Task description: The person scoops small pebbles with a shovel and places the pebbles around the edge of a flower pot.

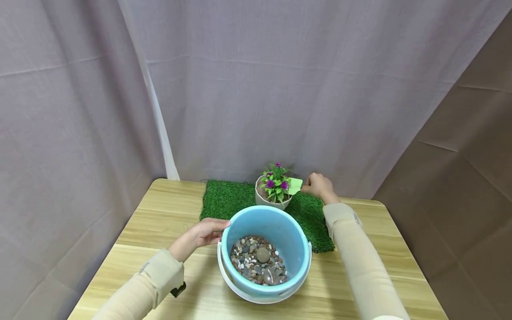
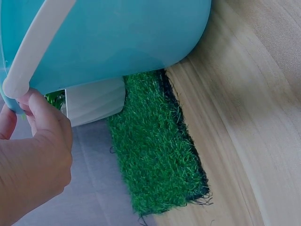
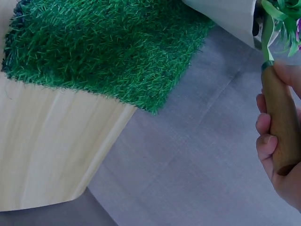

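Observation:
My left hand [image 1: 206,232] grips the rim of a light blue bucket [image 1: 298,262] at its left side, thumb and fingers around the edge beside the white handle's joint. Inside the bucket lie many small pebbles [image 1: 250,266] and a few larger smooth stones. In the right wrist view, the wooden handle of a hand trowel [image 3: 281,120] sits in the curled fingers of my right hand [image 3: 287,174]. The trowel's pale green blade [image 1: 294,186] reaches to the right rim of a white flowerpot [image 1: 262,201]. Green leaves and purple flowers [image 1: 276,183] grow from the pot.
A green artificial turf mat [image 1: 224,198] lies under the flowerpot, behind the bucket. Both stand on a light wooden table [image 1: 160,222]. Grey curtains [image 1: 240,89] hang close behind the table's back edge and along its sides.

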The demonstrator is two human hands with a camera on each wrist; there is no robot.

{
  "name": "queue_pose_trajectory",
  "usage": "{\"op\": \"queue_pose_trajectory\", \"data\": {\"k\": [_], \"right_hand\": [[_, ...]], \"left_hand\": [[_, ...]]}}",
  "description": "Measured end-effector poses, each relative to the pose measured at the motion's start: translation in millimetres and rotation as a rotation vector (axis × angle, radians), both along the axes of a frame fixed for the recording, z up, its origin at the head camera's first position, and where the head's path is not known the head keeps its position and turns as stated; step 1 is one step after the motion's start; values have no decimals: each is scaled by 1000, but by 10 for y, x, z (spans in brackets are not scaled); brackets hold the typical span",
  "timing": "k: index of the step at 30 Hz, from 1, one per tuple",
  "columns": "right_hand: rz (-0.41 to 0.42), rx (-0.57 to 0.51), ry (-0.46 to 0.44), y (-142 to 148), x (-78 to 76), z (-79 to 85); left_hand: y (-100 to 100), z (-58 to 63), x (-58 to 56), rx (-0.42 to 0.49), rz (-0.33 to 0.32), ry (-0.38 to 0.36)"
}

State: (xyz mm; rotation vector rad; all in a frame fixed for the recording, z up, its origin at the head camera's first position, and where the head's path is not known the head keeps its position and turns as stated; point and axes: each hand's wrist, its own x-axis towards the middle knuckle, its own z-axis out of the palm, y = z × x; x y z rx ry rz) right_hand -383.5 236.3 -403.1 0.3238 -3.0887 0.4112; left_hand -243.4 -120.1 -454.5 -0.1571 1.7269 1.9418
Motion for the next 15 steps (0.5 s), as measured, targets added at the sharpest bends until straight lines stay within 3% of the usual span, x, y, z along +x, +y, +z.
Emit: {"op": "queue_pose_trajectory", "data": {"k": [6, 15], "right_hand": [[25, 75, 76, -135, -38, 60], [50, 190, 292, -278, -9, 53]], "left_hand": [[-17, 46, 1, 5, -14, -2], [-32, 59, -4, -7, -15, -4]]}}
